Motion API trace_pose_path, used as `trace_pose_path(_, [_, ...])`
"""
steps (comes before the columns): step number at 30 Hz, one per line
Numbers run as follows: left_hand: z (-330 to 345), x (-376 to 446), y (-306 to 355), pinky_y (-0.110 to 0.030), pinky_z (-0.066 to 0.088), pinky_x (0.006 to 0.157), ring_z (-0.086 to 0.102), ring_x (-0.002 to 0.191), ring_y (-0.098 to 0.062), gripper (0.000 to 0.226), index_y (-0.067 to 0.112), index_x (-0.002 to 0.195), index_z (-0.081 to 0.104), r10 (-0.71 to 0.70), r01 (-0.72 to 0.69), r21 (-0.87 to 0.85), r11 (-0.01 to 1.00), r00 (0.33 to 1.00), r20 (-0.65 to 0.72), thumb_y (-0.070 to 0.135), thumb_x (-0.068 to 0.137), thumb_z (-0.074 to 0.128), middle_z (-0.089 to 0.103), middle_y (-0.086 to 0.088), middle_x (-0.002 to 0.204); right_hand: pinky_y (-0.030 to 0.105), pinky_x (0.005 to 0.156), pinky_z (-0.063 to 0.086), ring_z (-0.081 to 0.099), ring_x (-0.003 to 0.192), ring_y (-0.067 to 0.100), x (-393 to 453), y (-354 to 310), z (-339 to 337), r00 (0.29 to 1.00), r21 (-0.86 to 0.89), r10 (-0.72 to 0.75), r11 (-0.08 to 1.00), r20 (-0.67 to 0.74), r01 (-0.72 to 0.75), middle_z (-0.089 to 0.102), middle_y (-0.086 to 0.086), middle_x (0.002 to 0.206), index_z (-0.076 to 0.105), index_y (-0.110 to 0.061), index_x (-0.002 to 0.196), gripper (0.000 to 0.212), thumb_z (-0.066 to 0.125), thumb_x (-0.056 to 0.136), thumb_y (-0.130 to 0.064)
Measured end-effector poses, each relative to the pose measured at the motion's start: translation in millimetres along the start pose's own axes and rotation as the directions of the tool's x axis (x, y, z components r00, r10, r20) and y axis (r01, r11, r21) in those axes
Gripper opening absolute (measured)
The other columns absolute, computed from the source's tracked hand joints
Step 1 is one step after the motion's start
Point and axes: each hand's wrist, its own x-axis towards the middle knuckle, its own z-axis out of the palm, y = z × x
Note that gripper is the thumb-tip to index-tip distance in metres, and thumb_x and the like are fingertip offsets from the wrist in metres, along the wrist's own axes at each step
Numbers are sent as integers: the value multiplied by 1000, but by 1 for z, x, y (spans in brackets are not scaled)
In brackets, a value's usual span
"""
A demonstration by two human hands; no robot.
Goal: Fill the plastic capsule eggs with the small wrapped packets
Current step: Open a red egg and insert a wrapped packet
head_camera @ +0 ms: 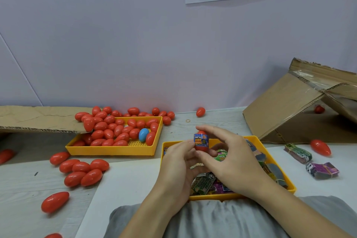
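Note:
A red capsule egg with a small blue printed packet on its front stands upright above the near yellow tray. My left hand grips the egg from the left and below. My right hand curves over it from the right, thumb under the egg and forefinger arched above its tip. The near tray holds several wrapped packets in green, purple and grey. A second yellow tray to the left is piled with red eggs and one blue egg.
Loose red eggs lie on the table left of me and along the wall. Two bundled packet stacks and a red egg sit at the right. A tilted cardboard box stands at the right back, flat cardboard at the left.

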Motion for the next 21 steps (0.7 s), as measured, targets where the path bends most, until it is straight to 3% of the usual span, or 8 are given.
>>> trace_pose_path(4, [0, 1, -1, -33, 58, 57, 68, 79, -27, 25, -3, 96, 70, 22, -20, 42, 999, 999, -41, 13, 98, 52, 71, -22, 87, 31, 91, 54, 65, 101, 1, 1, -1, 0, 1000, -13, -17, 1000, 10, 18, 66, -22, 108, 64, -30, 127, 47, 78, 83, -19])
trace_pose_path(7, [0, 2, -1, -32, 58, 56, 70, 76, -22, 18, 1, 89, 70, 42, -39, 59, 997, 998, -50, 11, 96, 56, 72, -15, 79, 29, 88, 54, 65, 98, 3, 1, 0, 1, 1000, -12, -28, 1000, 9, 28, 66, -21, 104, 65, -26, 126, 46, 78, 82, -18])
trace_pose_path(17, [0, 0, 1, -35, 57, 56, 70, 67, -23, 39, 8, 71, 76, 34, -34, 23, 999, 999, -10, 11, 98, 49, 69, -19, 72, 18, 77, 52, 63, 104, 4, 2, 5, 2, 999, 36, -27, 999, -23, 27, 63, -23, 105, 58, -40, 121, 51, 81, 79, -24])
trace_pose_path(21, [-1, -1, 2, -35, 54, 61, 68, 67, -23, 38, 0, 92, 71, -39, 39, -5, 999, 998, 58, 17, 102, 39, 68, -21, 74, 17, 77, 50, 61, 106, 3, 2, 2, 2, 995, -5, -70, 998, -78, 69, 65, -20, 103, 64, -33, 113, 43, 79, 73, -35])
